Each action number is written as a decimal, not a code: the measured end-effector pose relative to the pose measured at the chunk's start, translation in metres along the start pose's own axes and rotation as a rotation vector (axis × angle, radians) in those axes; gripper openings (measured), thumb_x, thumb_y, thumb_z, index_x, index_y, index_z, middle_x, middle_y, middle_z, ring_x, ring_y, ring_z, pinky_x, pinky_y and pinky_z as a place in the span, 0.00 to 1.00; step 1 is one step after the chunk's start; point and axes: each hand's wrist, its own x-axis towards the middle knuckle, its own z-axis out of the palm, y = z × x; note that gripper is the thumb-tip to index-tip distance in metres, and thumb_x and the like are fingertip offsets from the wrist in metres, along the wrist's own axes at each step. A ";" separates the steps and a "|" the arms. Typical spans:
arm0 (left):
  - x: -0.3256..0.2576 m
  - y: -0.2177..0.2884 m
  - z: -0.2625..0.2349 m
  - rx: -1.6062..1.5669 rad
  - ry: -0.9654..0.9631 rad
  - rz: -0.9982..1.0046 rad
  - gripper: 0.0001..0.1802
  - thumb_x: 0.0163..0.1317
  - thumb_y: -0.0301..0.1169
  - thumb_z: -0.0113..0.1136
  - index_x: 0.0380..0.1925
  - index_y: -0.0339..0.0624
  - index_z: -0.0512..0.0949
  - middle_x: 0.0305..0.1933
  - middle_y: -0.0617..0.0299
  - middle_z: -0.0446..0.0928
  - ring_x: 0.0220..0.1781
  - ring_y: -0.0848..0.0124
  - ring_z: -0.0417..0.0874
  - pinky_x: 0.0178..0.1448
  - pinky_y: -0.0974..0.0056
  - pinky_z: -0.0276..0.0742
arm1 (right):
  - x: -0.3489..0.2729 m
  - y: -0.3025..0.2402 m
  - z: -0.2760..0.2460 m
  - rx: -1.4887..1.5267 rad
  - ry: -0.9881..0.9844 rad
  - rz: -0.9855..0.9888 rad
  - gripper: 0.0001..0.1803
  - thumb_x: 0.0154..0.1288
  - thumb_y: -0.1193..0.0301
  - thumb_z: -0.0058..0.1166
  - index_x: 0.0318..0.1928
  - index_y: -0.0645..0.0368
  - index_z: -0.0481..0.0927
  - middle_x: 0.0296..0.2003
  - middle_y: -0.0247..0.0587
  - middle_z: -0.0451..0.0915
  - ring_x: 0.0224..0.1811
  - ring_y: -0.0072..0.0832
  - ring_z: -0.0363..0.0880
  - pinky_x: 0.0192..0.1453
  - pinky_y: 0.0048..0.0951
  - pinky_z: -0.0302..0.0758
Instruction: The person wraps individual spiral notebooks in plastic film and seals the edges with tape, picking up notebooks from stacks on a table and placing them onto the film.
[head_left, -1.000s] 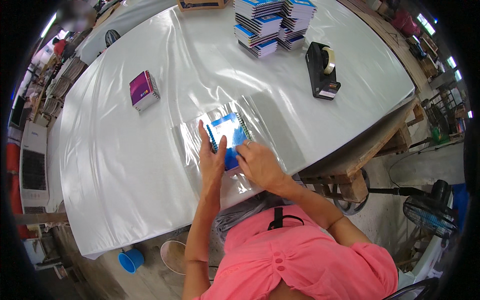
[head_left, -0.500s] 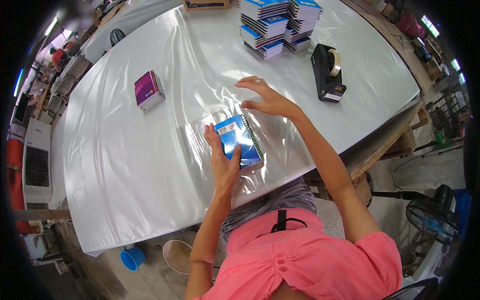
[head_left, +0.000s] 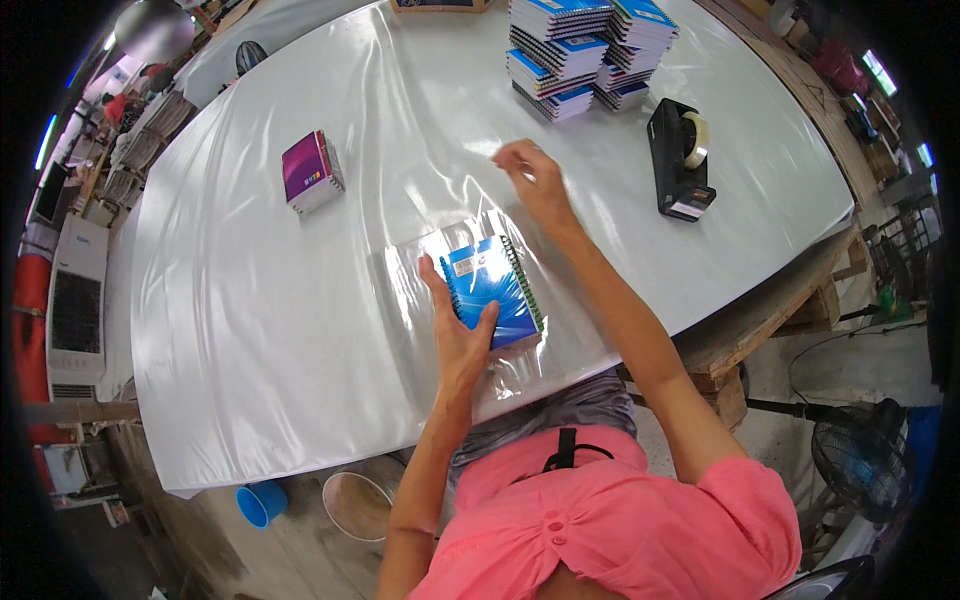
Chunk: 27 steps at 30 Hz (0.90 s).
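Observation:
Blue-covered spiral notebooks [head_left: 510,310] lie in a small stack near the table's front edge, coils showing along both sides. Under them are clear plastic sheets [head_left: 405,335]. My left hand [head_left: 462,340] grips the stack from the left, thumb across the top cover and fingers along the coil side. Beyond the stack, my right hand [head_left: 540,185] hovers with its fingers curled in. Whatever those fingers may hold cannot be made out.
Tall piles of blue spiral notebooks [head_left: 560,60] stand at the far side. A black tape dispenser [head_left: 672,165] sits to the right, and a purple-covered block of small books [head_left: 312,172] to the left. A brown carton [head_left: 440,4] is at the back; a fan [head_left: 860,455] stands lower right.
My right hand has moved slightly away from the notebooks, and its spread fingers have curled in. My left hand stays on the stack. The whole view has shifted a little.

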 end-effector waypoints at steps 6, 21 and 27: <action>0.000 0.012 0.003 -0.222 0.045 -0.072 0.58 0.53 0.25 0.68 0.75 0.45 0.36 0.76 0.41 0.48 0.76 0.59 0.52 0.76 0.59 0.49 | -0.072 -0.042 -0.036 -0.215 -0.127 -0.134 0.05 0.60 0.79 0.56 0.38 0.60 0.80 0.38 0.40 0.79 0.44 0.35 0.78 0.49 0.35 0.73; 0.000 -0.006 -0.009 -0.135 -0.101 -0.126 0.47 0.64 0.26 0.55 0.74 0.39 0.35 0.75 0.46 0.49 0.70 0.64 0.61 0.70 0.65 0.59 | -0.141 -0.068 -0.031 -0.455 -0.430 -0.352 0.14 0.59 0.69 0.61 0.47 0.55 0.83 0.50 0.31 0.82 0.56 0.26 0.76 0.67 0.41 0.59; 0.005 -0.004 -0.004 -0.158 -0.074 -0.109 0.41 0.70 0.39 0.51 0.75 0.43 0.41 0.68 0.51 0.62 0.64 0.68 0.67 0.66 0.66 0.64 | -0.142 -0.068 -0.039 -0.464 -0.479 -0.359 0.12 0.61 0.68 0.60 0.46 0.53 0.82 0.50 0.29 0.81 0.58 0.21 0.75 0.68 0.42 0.57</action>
